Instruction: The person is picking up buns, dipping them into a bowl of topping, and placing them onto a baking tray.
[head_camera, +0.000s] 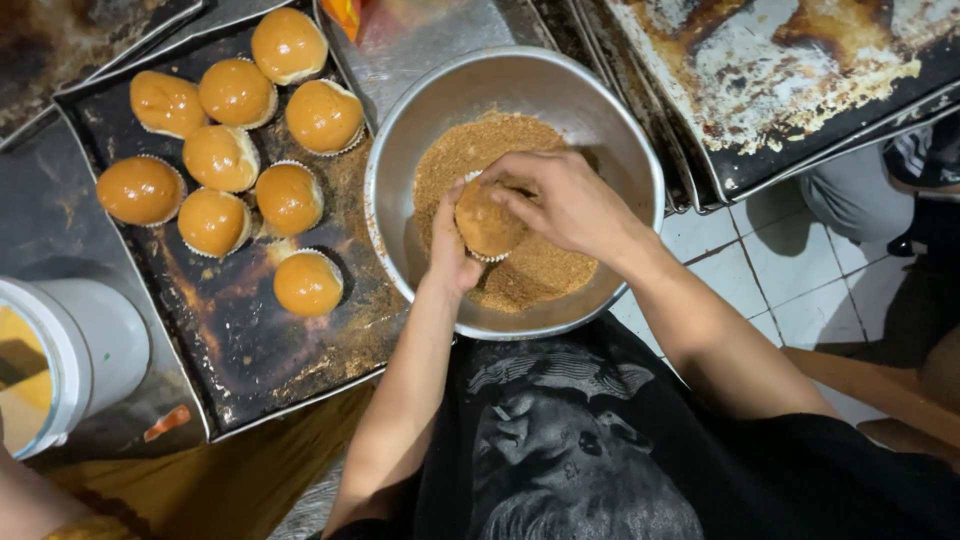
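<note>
From the head camera, looking straight down, I see a round steel bowl (515, 190) holding a heap of fine brown crumbs (470, 150). Over the crumbs, both hands hold one small bun (487, 222) in a paper case, its top already coated. The left hand (447, 245) cups the bun from the side, thumb and fingers curled against it. The right hand (565, 200) comes over from the other side, its fingertips bent and pinching the bun's edge.

Left of the bowl sits a dark, stained baking tray (240, 340) with nine glossy, uncoated buns (222, 158) in paper cases. A white tub (80, 350) stands at the far left. More worn trays (790, 90) lie at upper right, above a tiled floor (790, 290).

To coat evenly, I judge it best to press lightly, turn the bun, and keep fingers on the paper case.
</note>
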